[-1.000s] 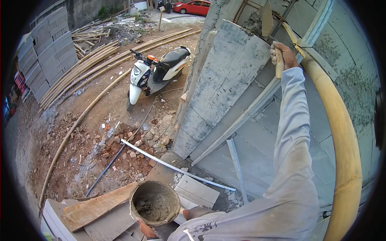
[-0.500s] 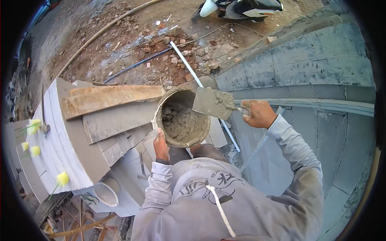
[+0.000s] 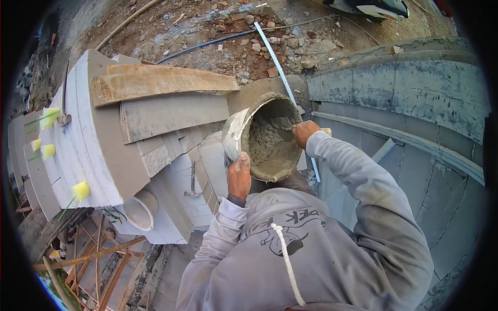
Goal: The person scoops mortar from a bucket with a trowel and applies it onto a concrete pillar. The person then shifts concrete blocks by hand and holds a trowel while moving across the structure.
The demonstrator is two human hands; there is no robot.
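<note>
A bucket [image 3: 236, 130] of wet grey mortar [image 3: 270, 136] tilts in front of my body, its mouth turned toward the right. My left hand [image 3: 239, 179] grips its near-left rim, thumb up along the outer wall and the other fingers mostly hidden. At the right edge of the mouth, my right hand [image 3: 306, 133] is closed around a trowel handle [image 3: 326, 131], whose end pokes out behind the fist. The trowel's blade cannot be made out; it points into the bucket.
Left, pale blocks [image 3: 85, 129] carry yellow lumps with green strips, a wooden plank [image 3: 161, 83] and a hammer [image 3: 193, 179]. An empty-looking white bucket [image 3: 140, 211] stands below them. A block wall [image 3: 415, 171] borders the right. Beyond lie a metal strip [image 3: 275, 59], rubble, a hose and a parked motorbike.
The trowel blade, earlier raised flat above the bucket's right rim, has gone down into the bucket. My right hand moved in to the rim, and the bucket is tipped more.
</note>
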